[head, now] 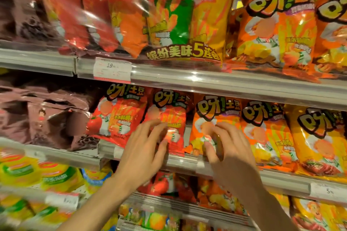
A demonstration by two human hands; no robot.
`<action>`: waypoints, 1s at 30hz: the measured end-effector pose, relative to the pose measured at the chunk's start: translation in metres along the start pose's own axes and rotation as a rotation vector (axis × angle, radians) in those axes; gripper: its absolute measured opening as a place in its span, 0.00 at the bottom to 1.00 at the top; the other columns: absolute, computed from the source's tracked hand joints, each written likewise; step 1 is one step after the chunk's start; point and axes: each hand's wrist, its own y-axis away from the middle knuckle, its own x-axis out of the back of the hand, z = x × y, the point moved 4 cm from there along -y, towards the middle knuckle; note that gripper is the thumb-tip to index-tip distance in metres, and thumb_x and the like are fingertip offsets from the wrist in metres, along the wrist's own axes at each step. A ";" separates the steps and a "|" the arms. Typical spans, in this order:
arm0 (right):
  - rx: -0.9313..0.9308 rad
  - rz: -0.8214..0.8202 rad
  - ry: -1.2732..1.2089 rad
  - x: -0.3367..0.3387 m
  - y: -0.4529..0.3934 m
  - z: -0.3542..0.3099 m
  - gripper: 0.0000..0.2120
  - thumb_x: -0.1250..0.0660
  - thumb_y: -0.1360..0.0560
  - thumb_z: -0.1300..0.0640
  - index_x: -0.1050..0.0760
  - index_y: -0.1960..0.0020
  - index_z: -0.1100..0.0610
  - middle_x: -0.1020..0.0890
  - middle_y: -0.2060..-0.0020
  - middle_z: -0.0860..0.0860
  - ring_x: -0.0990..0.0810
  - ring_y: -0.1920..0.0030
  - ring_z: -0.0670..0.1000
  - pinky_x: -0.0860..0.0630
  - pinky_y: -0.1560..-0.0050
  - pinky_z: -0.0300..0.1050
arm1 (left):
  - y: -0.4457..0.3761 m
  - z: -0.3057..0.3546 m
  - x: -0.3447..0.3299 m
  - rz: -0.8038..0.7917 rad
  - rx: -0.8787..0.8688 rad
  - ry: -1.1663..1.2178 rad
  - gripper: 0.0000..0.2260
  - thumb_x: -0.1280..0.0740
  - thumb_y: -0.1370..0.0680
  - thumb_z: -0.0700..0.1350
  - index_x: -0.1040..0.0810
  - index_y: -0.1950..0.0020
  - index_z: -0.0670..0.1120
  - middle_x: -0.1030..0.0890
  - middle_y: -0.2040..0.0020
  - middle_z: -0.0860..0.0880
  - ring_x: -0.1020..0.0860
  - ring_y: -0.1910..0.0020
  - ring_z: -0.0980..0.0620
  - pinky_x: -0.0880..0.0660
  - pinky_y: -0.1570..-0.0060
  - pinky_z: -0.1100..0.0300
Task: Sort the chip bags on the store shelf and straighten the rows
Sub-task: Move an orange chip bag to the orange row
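On the middle shelf (pixel 234 92) stands a row of chip bags. My left hand (pixel 144 148) reaches up with fingers spread and its fingertips touch the front of a red bag (pixel 170 107). My right hand (pixel 231 152) has its fingers bent against the lower front of an orange bag (pixel 216 110) beside it; whether it pinches the bag I cannot tell. Left of them stands another red bag (pixel 116 116). To the right follow an orange bag (pixel 266 129) and a yellow bag (pixel 317 137).
A large multi-pack (pixel 135 11) and orange bags (pixel 277 30) fill the top shelf, with a price tag (pixel 112 69) on its rail. Brown bags (pixel 43 114) sit at the left. Yellow-green packs (pixel 37 176) and more chip bags (pixel 163 185) lie on the shelves below.
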 end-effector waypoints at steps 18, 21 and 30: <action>0.143 -0.479 0.305 -0.129 -0.062 -0.165 0.40 0.55 0.22 0.27 0.52 0.17 0.49 0.49 0.18 0.56 0.53 0.18 0.56 0.60 0.21 0.57 | -0.021 -0.202 0.061 -0.116 -0.370 -0.383 0.28 0.51 0.16 0.61 0.44 0.18 0.51 0.43 0.18 0.42 0.46 0.19 0.43 0.47 0.22 0.44; 0.142 -0.543 0.335 -0.134 -0.062 -0.159 0.39 0.56 0.22 0.27 0.62 0.18 0.45 0.55 0.18 0.54 0.60 0.19 0.54 0.64 0.22 0.57 | -0.021 -0.206 0.056 -0.135 -0.389 -0.407 0.29 0.53 0.16 0.62 0.50 0.17 0.51 0.45 0.18 0.43 0.49 0.18 0.45 0.49 0.22 0.43; 0.191 -0.510 0.426 -0.139 -0.076 -0.144 0.38 0.52 0.21 0.29 0.47 0.18 0.51 0.31 0.25 0.57 0.35 0.24 0.59 0.49 0.22 0.61 | -0.031 -0.197 0.048 -0.117 -0.359 -0.442 0.31 0.51 0.16 0.63 0.47 0.17 0.49 0.44 0.18 0.41 0.49 0.18 0.43 0.45 0.23 0.39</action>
